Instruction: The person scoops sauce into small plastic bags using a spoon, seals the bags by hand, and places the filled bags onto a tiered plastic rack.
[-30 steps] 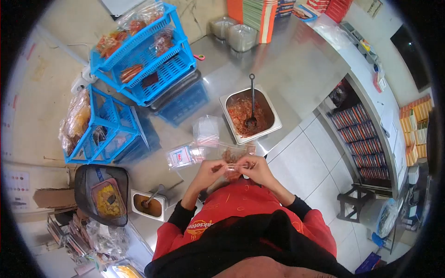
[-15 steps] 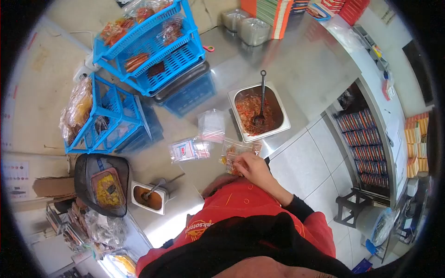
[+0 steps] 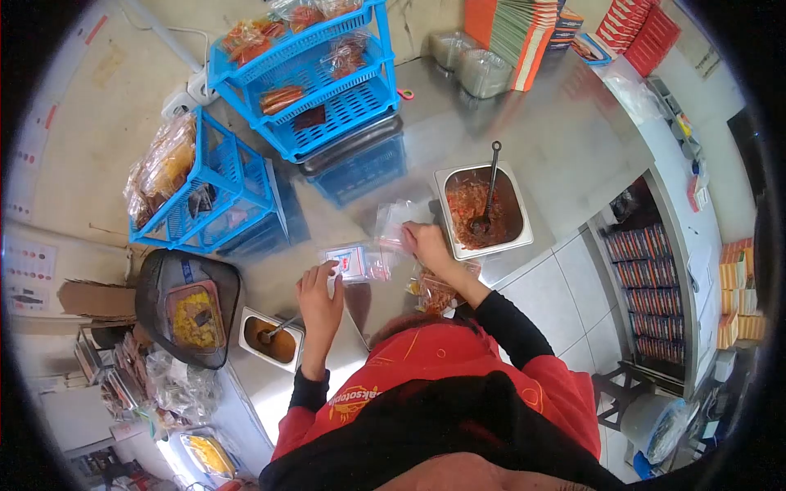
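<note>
Would worry most about knocking the metal pan (image 3: 509, 196) of reddish food, tbh. Really tight working space just left of it, with the right hand (image 3: 431, 247) close to the rim and the black sleeve (image 3: 512, 322) on the near side. Could easily clip the pan with a careless sideways pull, or jog the black ladle (image 3: 491, 184) standing in it.

Also not loving the filled bags (image 3: 436, 292) on the pan's near-left side, right by the forearm and close to the tabletop (image 3: 565, 139) edge. Might get squashed or dragged off by a sweep of that arm. Can't tell about the seals, so possibly leaky too. Plus thin plastic, so likely clingy and prone to sticking together.

As for the clear bags (image 3: 391, 219): lying flat just left of the pan, right at the right hand's fingertips. Fingers bent in at the bags' edge, but can't tell whether actually pinching. Left hand (image 3: 319, 293) farther left of the pan, loosely open, apparently gripping nothing, fingertips by the printed packet (image 3: 348, 263). Touching it or just above? Can't tell.
</note>
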Available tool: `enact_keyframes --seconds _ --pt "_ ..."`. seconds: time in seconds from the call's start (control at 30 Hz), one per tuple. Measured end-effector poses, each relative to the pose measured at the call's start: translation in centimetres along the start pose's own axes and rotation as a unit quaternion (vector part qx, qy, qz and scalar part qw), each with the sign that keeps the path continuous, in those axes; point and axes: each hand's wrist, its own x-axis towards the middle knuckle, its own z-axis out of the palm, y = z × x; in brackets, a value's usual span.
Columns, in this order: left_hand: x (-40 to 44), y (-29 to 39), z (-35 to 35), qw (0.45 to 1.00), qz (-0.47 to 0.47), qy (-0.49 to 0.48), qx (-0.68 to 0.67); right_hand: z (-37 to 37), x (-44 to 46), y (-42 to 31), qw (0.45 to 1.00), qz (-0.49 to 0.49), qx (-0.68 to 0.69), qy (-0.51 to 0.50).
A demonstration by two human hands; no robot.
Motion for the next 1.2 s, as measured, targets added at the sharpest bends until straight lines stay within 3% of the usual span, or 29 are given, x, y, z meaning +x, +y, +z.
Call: enact_keyframes --seconds 0.07,0.27,0.37,0.47,0.57,0.63,0.73,0.77,0.83,0.93,1.0,1.07,1.13,1.2 --pt "0.7 0.2 0.9 0.999 0.004 0.006 -0.033 0.0 -0.3 -0.1 0.994 0.047 0.083 0.049" --pt "2.1 2.2 4.0 0.994 0.057 -0.024 -0.087 -0.8 -0.6 -1.5 0.962 0.171 0.2 0.07" --pt "3.2 3.1 4.7 0.994 0.053 -0.03 -0.09 -1.7 -0.7 -3.0 0.952 0.139 0.24 0.13" --pt "5.0 4.5 3.6 0.993 0.1 0.03 -0.051 -5.1 -0.5 -7.3 0.95 0.09 0.283 0.099" --pt "6.3 3.8 2.0 0.994 0.11 0.022 -0.015 -7.8 -0.4 -9.9 0.949 0.085 0.304 0.014" --pt "6.2 2.3 1.5 0.977 0.159 -0.075 -0.123 -8.5 -0.2 -9.9 0.927 0.108 0.357 -0.046" --pt "5.3 2.4 0.4 0.974 0.141 -0.082 -0.158 -9.0 -0.8 -9.5 0.893 0.121 0.404 -0.159" --pt "5.0 2.8 0.4 0.975 0.135 -0.079 -0.156 -9.2 -0.9 -10.0 0.89 0.141 0.406 -0.154" --pt "4.3 4.2 0.2 0.989 0.101 0.092 -0.064 -8.9 -1.4 -9.6 0.9 0.144 0.382 -0.152" --pt "1.9 5.0 1.1 0.976 0.094 0.191 -0.042 -8.6 -1.2 -9.6 0.925 0.119 0.339 -0.123" --pt "1.2 6.0 0.6 0.991 0.072 0.085 -0.072 -8.9 -0.9 -10.2 0.935 0.076 0.325 -0.12" --pt "0.7 5.9 0.5 0.967 -0.021 -0.03 -0.252 -9.9 -0.6 -11.2 0.942 0.039 0.308 -0.126" --pt "0.6 5.6 -0.1 0.959 0.001 -0.011 -0.283 -10.5 -0.5 -11.5 0.935 0.075 0.294 -0.184" --pt "0.4 5.5 -0.8 0.948 0.024 -0.002 -0.318 -11.6 -0.1 -12.3 0.939 0.026 0.28 -0.197"
